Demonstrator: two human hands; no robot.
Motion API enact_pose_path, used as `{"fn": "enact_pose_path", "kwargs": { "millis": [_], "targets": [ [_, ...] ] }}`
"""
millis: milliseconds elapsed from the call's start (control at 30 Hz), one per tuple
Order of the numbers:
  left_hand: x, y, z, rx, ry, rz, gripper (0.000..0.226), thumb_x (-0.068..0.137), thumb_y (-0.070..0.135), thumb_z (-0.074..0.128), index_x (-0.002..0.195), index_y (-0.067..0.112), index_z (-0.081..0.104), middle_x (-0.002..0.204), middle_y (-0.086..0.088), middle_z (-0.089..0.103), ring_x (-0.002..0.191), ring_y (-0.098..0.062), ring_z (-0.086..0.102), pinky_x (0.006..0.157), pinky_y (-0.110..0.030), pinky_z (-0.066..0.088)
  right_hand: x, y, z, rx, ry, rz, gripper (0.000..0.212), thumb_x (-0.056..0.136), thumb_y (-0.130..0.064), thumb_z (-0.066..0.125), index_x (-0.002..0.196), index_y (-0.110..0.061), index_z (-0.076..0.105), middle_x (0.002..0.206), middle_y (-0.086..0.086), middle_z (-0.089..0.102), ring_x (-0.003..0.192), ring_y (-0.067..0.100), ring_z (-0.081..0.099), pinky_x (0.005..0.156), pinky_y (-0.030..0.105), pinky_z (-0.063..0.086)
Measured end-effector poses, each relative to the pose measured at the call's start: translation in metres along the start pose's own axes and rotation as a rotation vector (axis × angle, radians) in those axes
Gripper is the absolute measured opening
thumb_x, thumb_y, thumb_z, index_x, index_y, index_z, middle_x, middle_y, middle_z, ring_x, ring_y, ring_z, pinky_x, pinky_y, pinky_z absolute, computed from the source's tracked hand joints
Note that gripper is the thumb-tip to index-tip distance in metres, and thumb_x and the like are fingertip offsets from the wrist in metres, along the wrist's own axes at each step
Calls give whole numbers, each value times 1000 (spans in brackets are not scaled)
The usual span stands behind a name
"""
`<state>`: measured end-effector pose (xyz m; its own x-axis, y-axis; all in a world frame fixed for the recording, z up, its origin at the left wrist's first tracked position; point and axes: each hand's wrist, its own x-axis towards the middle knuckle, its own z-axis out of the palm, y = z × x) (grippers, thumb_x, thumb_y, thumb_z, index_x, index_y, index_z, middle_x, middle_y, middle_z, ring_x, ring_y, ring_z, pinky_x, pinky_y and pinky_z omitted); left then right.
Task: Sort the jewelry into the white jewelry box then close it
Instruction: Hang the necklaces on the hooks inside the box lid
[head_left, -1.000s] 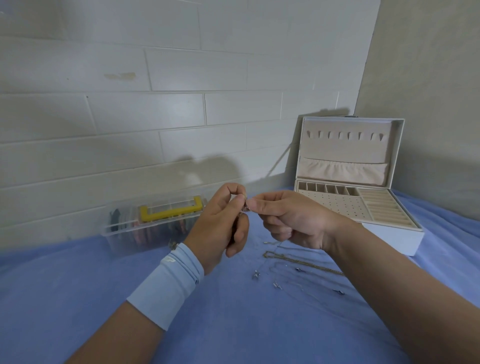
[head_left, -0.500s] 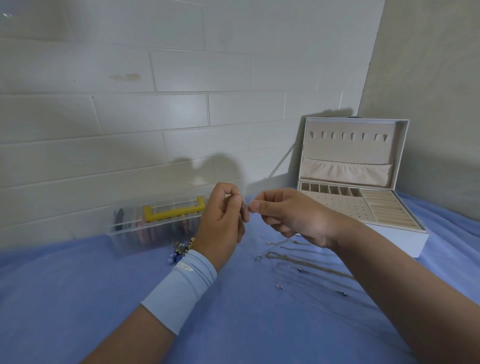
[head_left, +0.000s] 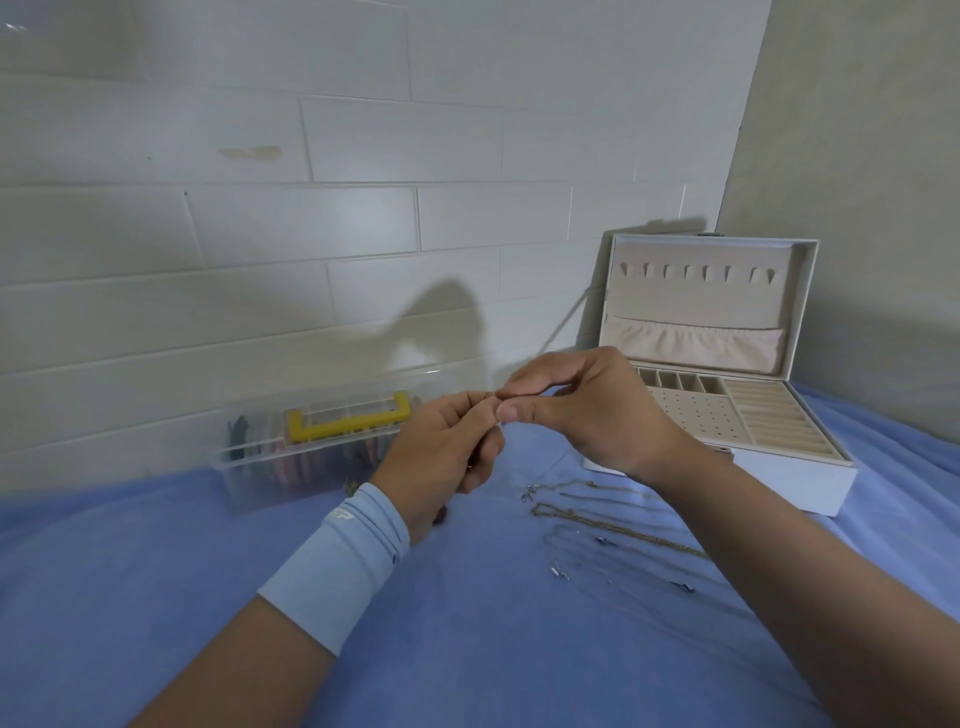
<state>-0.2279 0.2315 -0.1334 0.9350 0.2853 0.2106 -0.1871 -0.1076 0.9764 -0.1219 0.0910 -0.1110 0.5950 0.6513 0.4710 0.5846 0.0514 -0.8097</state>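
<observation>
Between left hand (head_left: 441, 448) and right hand (head_left: 589, 410), a pinched jewelry piece (head_left: 498, 424)

Tiny jewelry piece (head_left: 498, 424), indistinct.

Soft indoor light, moderately bright, with a cool grey-blue cast. Shadows fall toward 11 o'clock, so the light comes from the viewer's side, about 5 o'clock. The raised left hand (head_left: 447, 447) and right hand (head_left: 587, 405) throw a blurred grey shadow (head_left: 441, 322) on the white tiled wall (head_left: 363, 140). A darker shadow edges the open white jewelry box (head_left: 800, 478) at 2 o'clock. The tiles carry a faint sheen. The wide lens bends tile lines near the edges, and 9 o'clock is smeared. The small piece (head_left: 498, 423) pinched between both hands is too tiny to resolve.
</observation>
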Motion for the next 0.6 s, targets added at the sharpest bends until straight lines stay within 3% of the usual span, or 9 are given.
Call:
{"fn": "enact_pose_path", "kwargs": {
  "millis": [133,300,400,500,600],
  "targets": [
    [-2,1,-1,-47,-28,-64,28,105,17,42,88,12,64,50,5,47,39,-10,32,40,-19,23,-1,0,0,-97,-9,-72,7,77,-10,85,80,-13,80,83,-2,75,80,10,69,79,20,49],
    [0,1,-2,-21,21,-70,22,104,18,45,99,9,64,55,4,51,41,-11,33,41,-18,26,-2,-6,2,-229,1,-14,8,85,-22,81,79,-19,76,73,-16,71,62,-2,59,69,10,39],
    [0,2,0,28,66,-17,24,103,17,47,85,11,61,53,2,51,42,-13,33,44,-21,27,-3,-4,-1,-225,-44,68,11,91,-24,75,85,-16,74,52,-26,59,46,-1,51,53,7,37],
    [1,2,2,-13,105,8,26,103,13,45,79,12,55,49,1,45,41,-14,29,43,-23,25,-1,-3,-2,-112,-47,123,9,96,-22,68,94,-16,74,72,-14,71,56,6,48,57,17,41],
    [1,3,0,-78,60,-22,26,104,15,45,82,11,59,47,3,40,37,-11,27,41,-22,21,-2,-4,0,43,-70,111,17,91,-10,73,107,-12,76,87,-2,78,76,2,67,72,11,47]
  ]
}}
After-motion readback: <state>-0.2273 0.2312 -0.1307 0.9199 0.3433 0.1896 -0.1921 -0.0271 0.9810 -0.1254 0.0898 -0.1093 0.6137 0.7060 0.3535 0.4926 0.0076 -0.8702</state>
